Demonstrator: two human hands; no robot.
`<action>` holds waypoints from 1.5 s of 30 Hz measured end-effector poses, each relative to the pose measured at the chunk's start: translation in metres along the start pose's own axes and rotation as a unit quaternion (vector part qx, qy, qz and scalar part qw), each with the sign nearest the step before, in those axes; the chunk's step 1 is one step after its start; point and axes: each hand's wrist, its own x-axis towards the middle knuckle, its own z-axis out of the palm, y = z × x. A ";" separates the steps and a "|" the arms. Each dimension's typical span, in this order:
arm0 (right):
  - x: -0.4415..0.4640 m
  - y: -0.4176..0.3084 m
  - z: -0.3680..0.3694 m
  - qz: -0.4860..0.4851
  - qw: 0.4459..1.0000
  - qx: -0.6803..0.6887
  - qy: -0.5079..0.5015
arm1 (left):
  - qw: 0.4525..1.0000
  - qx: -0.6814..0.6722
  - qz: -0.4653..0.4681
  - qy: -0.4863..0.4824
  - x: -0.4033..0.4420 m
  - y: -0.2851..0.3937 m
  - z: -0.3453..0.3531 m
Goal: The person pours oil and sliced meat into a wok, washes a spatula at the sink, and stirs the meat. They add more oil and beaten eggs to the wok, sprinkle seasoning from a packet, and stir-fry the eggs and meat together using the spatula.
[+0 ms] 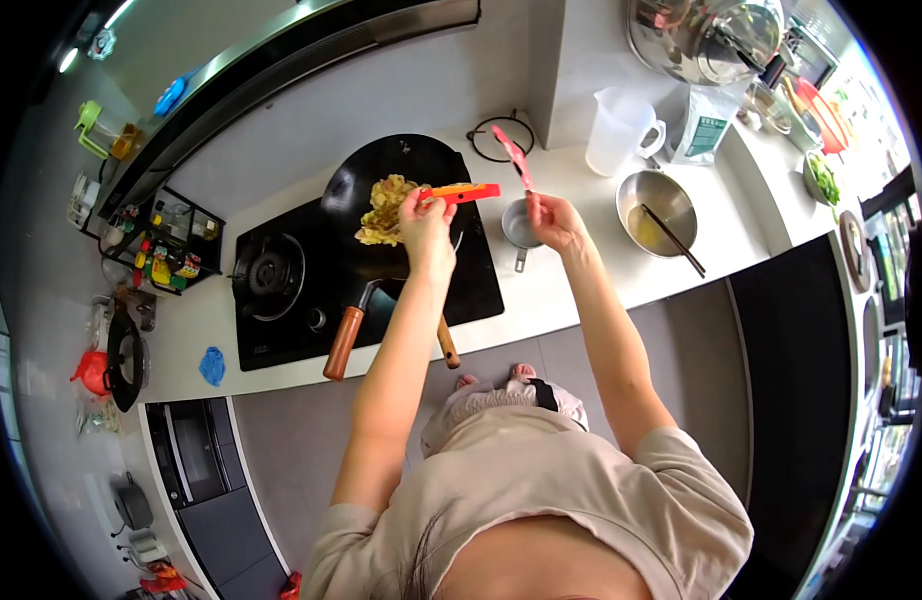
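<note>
My left hand is raised over the wok with its fingers closed around a long red-and-orange piece whose exact kind I cannot make out. To its right, my right hand pinches the lower end of a slim pinkish-red strip with a dark mark on it; its kind is also unclear. Yellowish cooked food lies in the black wok, on the right side of the cooktop. Just beside my right hand, a small grey metal cup with a handle sits on the counter.
A steel bowl with chopsticks and a clear jug stand on the right. A wooden handle juts past the black cooktop. A blue cloth and a bottle rack are on the left.
</note>
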 end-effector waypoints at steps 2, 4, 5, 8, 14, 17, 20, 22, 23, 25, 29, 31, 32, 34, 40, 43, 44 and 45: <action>-0.015 -0.019 -0.036 -0.059 0.998 0.014 0.016 | 0.999 -0.018 -0.039 0.000 -0.017 -0.020 0.020; -0.036 -0.031 -0.066 -0.141 0.986 0.031 0.085 | 0.996 -0.022 -0.081 -0.006 -0.031 -0.054 0.035; -0.044 -0.038 -0.087 -0.145 0.984 0.037 0.098 | 0.994 -0.019 -0.108 0.007 -0.038 -0.073 0.042; -0.061 -0.042 -0.157 -0.213 0.954 -0.008 0.211 | 0.985 -0.006 -0.172 0.027 -0.055 -0.132 0.046; -0.093 -0.009 -0.189 -0.271 0.897 -0.192 0.293 | 0.934 0.166 -0.315 -0.020 -0.071 -0.226 0.026; -0.089 -0.005 -0.193 -0.263 0.903 -0.191 0.281 | 0.937 0.241 -0.250 -0.044 -0.082 -0.259 0.029; -0.097 0.000 -0.180 -0.241 0.909 -0.213 0.265 | 0.854 0.510 -0.010 -0.098 -0.093 -0.270 0.022; -0.102 0.001 -0.176 -0.216 0.897 -0.269 0.278 | 0.813 0.566 0.038 -0.135 -0.109 -0.234 0.029; -0.105 0.003 -0.173 -0.209 0.885 -0.310 0.279 | 0.819 0.545 0.106 -0.143 -0.112 -0.234 0.021; -0.106 0.010 -0.173 -0.191 0.855 -0.350 0.331 | 0.839 0.499 0.134 -0.171 -0.123 -0.199 0.019; -0.105 0.069 -0.141 -0.400 0.497 -0.727 0.254 | 0.889 0.362 0.198 -0.199 -0.134 -0.077 0.007; -0.118 0.122 -0.062 -0.314 0.599 -0.732 0.082 | 0.902 0.337 0.218 -0.156 -0.133 -0.018 -0.017; -0.114 0.147 -0.047 -0.295 0.618 -0.729 -0.010 | 0.910 0.329 0.221 -0.124 -0.131 0.007 -0.035; -0.117 0.189 0.000 -0.218 0.577 -0.780 -0.105 | 0.911 0.343 0.217 -0.071 -0.121 0.049 -0.079; -0.090 0.229 0.018 -0.190 0.355 -0.915 0.025 | 0.717 0.675 0.174 0.016 -0.094 0.110 -0.225; -0.118 0.184 0.052 -0.184 0.257 -0.947 0.053 | 0.837 0.541 -0.074 -0.047 -0.085 0.120 -0.251; -0.141 0.177 0.074 -0.185 0.266 -0.945 0.047 | 0.864 0.481 -0.100 -0.106 -0.075 0.116 -0.264; -0.155 0.169 0.081 -0.201 0.234 -0.951 0.027 | 0.890 0.396 -0.191 -0.119 -0.071 0.119 -0.265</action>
